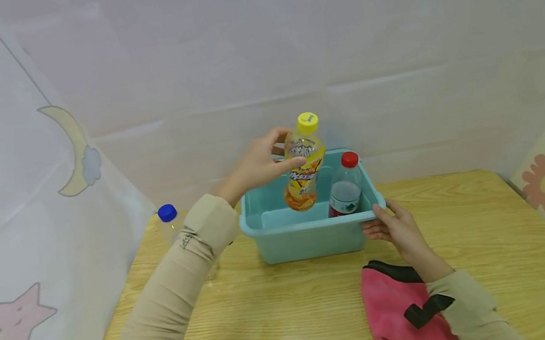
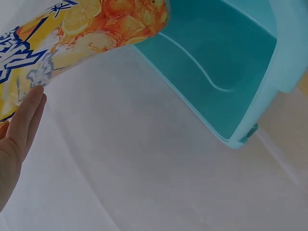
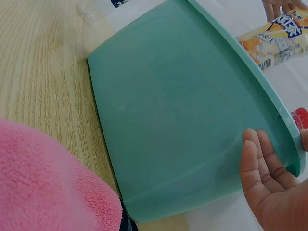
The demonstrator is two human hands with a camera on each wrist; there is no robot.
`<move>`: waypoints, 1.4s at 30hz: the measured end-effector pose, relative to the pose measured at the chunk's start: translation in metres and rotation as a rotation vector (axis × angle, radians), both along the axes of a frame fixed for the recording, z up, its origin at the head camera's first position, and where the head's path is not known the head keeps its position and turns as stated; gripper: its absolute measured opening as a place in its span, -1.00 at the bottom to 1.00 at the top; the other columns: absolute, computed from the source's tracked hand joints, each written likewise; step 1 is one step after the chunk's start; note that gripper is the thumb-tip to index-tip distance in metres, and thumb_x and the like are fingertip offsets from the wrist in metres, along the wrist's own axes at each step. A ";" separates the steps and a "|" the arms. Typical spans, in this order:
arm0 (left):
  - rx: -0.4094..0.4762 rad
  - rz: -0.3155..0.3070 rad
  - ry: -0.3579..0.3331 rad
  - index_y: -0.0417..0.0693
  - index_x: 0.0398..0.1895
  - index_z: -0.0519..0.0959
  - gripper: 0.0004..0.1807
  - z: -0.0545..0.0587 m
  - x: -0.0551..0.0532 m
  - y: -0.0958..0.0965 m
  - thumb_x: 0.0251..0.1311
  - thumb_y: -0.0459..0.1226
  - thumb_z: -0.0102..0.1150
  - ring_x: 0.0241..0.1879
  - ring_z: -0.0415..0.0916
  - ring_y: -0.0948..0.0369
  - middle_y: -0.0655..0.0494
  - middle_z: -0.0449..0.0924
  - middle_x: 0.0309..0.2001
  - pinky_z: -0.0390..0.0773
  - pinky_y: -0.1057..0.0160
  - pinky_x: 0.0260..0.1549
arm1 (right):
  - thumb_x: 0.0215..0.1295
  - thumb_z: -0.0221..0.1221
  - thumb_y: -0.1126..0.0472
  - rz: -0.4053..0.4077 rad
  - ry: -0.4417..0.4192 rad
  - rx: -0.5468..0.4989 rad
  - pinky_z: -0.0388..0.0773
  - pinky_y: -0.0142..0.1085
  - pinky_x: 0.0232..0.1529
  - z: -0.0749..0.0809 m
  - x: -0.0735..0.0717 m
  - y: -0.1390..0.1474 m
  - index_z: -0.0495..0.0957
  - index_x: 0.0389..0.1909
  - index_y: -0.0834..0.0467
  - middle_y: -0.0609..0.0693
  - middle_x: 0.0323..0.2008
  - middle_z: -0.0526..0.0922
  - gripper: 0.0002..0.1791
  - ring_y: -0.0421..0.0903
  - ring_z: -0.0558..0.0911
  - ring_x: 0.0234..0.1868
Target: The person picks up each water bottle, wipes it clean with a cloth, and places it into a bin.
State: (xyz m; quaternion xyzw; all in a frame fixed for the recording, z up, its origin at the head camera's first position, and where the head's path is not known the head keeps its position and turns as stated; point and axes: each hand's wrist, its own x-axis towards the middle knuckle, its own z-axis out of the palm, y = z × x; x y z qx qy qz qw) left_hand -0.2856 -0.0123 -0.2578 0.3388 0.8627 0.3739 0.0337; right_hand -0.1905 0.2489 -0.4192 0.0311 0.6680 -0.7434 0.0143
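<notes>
My left hand (image 1: 263, 164) grips a drink bottle (image 1: 302, 174) with a yellow cap and a yellow-orange label, some orange liquid at its bottom. The bottle tilts slightly, its base over the opening of a teal plastic basin (image 1: 312, 241). In the left wrist view, fingers (image 2: 30, 113) lie along the label. At the basin's front right corner, my right hand (image 1: 403, 232) holds the rim, thumb on top and the other fingers under it against the outer wall. A red-capped bottle (image 1: 345, 190) leans inside the basin's right end.
A clear bottle with a blue cap (image 1: 167, 213) stands left of the basin, partly hidden behind my left sleeve. A fuzzy pink cloth with black edging (image 1: 397, 306) lies on the wooden table (image 1: 256, 325), under my right forearm. A pale curtain (image 1: 232, 67) hangs behind.
</notes>
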 end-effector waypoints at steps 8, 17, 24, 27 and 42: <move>-0.096 -0.071 -0.015 0.03 0.39 0.02 -0.21 -0.011 -0.017 0.008 0.15 -0.06 0.15 0.01 0.43 0.08 0.00 0.34 0.12 0.50 0.18 -0.09 | 0.36 -0.06 -0.01 -0.002 0.004 -0.006 0.61 -0.36 -0.35 0.000 0.002 -0.001 0.02 0.26 0.38 -0.05 -0.48 0.64 -0.33 -0.19 0.64 -0.45; -0.248 -0.110 -0.050 -0.04 0.27 0.18 -0.25 -0.020 -0.033 0.016 0.03 -0.07 0.28 0.04 0.37 0.12 -0.01 0.40 0.08 0.43 0.17 -0.01 | 0.36 -0.06 -0.01 -0.006 0.014 0.002 0.61 -0.36 -0.37 -0.001 0.001 -0.003 0.02 0.26 0.39 -0.05 -0.50 0.64 -0.33 -0.20 0.64 -0.47; -0.275 -0.065 -0.124 -0.13 0.18 0.25 -0.26 -0.028 -0.046 0.020 -0.06 -0.14 0.37 0.03 0.37 0.12 -0.01 0.40 0.04 0.45 0.20 -0.08 | 0.36 -0.06 -0.01 -0.006 0.018 0.002 0.60 -0.37 -0.39 -0.001 0.001 -0.004 0.02 0.27 0.39 -0.07 -0.51 0.64 -0.33 -0.21 0.63 -0.48; -0.281 -0.042 -0.145 -0.18 0.15 0.27 -0.28 -0.031 -0.050 0.022 -0.07 -0.18 0.39 0.06 0.34 0.10 -0.04 0.37 0.08 0.45 0.22 -0.06 | 0.36 -0.06 -0.02 -0.007 0.019 0.007 0.61 -0.37 -0.39 -0.001 0.002 -0.004 0.02 0.26 0.38 -0.07 -0.51 0.64 -0.32 -0.21 0.63 -0.48; -0.268 0.004 -0.238 -0.15 0.27 0.25 -0.19 -0.055 -0.061 0.024 -0.08 -0.23 0.40 0.09 0.33 0.04 -0.11 0.33 0.16 0.45 0.17 -0.03 | 0.37 -0.05 0.01 0.008 0.021 0.000 0.60 -0.37 -0.38 0.000 0.004 -0.007 0.00 0.30 0.35 -0.06 -0.51 0.64 -0.32 -0.21 0.63 -0.48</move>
